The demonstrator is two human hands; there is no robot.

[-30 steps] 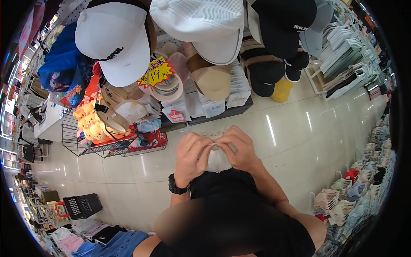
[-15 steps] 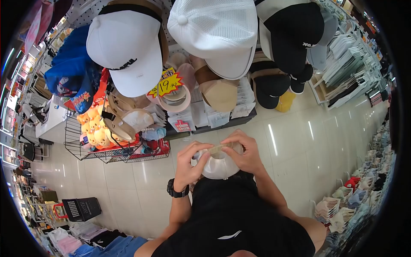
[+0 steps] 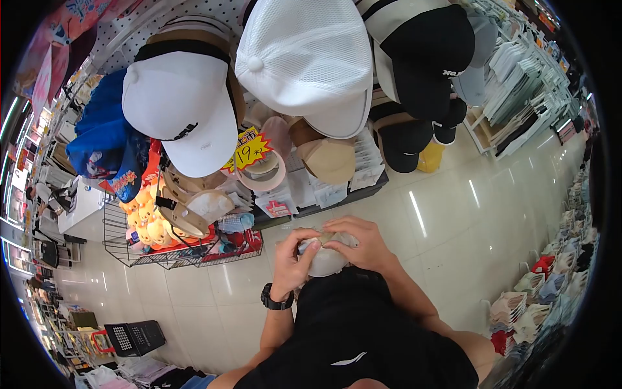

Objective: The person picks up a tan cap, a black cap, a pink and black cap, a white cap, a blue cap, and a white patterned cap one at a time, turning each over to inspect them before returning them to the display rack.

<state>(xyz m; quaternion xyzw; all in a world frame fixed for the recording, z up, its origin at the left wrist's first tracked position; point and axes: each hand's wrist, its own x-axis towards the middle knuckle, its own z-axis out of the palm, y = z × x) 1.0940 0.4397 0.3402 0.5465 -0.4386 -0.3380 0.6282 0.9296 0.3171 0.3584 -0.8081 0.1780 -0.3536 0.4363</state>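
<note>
Close to the person's chest, above the black shirt (image 3: 353, 337), both hands grip a small pale fabric cap (image 3: 322, 261). The left hand (image 3: 291, 259), with a black watch (image 3: 275, 299) on its wrist, closes around the cap's left edge with fingers curled over the top. The right hand (image 3: 361, 244) clamps the cap's upper right part, fingertips pinching a light strip at its top rim. The two hands nearly touch over the cap.

Ahead of the hands a display rack carries hanging headwear: a white baseball cap with black lettering (image 3: 178, 113), a white mesh cap (image 3: 304, 61) beside it, and a black cap with a pale brim (image 3: 427, 55) to the right. A yellow starburst price tag (image 3: 249, 150) sits below them, just above a pink visor (image 3: 269, 170). A wire basket of yellow plush toys (image 3: 146, 220) stands on the glossy tiled floor (image 3: 453, 214) to the left.
</note>
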